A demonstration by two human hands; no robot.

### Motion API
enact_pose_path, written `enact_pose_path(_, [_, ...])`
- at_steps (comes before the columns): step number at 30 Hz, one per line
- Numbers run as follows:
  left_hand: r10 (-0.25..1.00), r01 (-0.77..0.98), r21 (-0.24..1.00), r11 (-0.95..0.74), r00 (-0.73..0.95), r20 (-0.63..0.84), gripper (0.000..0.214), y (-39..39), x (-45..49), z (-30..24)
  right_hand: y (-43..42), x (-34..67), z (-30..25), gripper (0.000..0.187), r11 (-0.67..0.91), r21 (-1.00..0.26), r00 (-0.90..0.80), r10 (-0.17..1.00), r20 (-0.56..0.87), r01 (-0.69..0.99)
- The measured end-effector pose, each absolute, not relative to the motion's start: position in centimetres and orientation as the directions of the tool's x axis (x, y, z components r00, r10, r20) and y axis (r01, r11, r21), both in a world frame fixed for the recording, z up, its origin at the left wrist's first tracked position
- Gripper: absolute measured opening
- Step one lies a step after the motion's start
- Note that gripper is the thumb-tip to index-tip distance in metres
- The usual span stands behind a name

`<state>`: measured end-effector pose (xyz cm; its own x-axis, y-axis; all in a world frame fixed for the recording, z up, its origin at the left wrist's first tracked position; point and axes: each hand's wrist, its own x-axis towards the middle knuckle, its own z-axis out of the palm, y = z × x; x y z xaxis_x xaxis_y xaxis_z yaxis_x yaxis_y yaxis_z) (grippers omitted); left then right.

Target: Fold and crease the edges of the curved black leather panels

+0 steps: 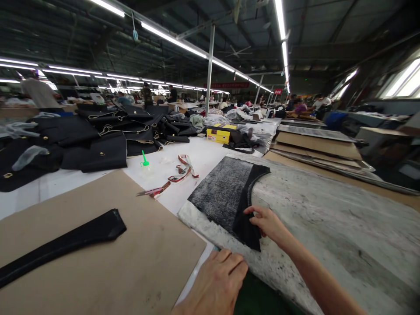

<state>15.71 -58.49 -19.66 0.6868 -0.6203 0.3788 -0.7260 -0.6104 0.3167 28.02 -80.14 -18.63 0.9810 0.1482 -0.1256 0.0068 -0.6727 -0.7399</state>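
Observation:
On a worn grey-white board lies a black fabric piece with a speckled grey surface and a plain black, curved strip along its right side. My right hand reaches in from the right, its fingers apart and the index stretched out, with the fingertips at the strip's edge. No grip on the fabric is visible. Closer to me, my left hand is by the board's front edge, fingers curled and pressed together. Its fingertips are hidden, so what they hold, if anything, cannot be seen.
A long black folded piece lies on brown board at left. Behind are scissors, crumpled red-and-white tape, a green-tipped bottle, black piles and a yellow box. Stacked boards stand right; people work farther back.

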Motion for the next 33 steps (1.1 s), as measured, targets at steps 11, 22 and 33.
enact_pose_path(11, [-0.642, -0.716, 0.235, -0.657, 0.695, 0.324, 0.033, -62.4, 17.0, -21.4, -80.8, 28.9, -17.2, 0.033, -0.564, -0.826, 0.926, 0.299, -0.232, -0.025])
enact_pose_path(22, [-0.645, -0.760, 0.081, -0.645, 0.599, 0.475, 0.035, -64.1, 17.0, -23.2, -82.3, 28.8, -16.7, 0.042, -0.644, -0.678, 0.815, 0.568, -0.114, 0.353])
enact_pose_path(33, [-0.512, -0.592, 0.155, -0.790, 0.779, 0.362, 0.042, -67.1, 17.4, -22.9, -82.0, 30.0, -16.1, 0.030, -0.636, -0.633, 0.775, 0.625, -0.089, 0.440])
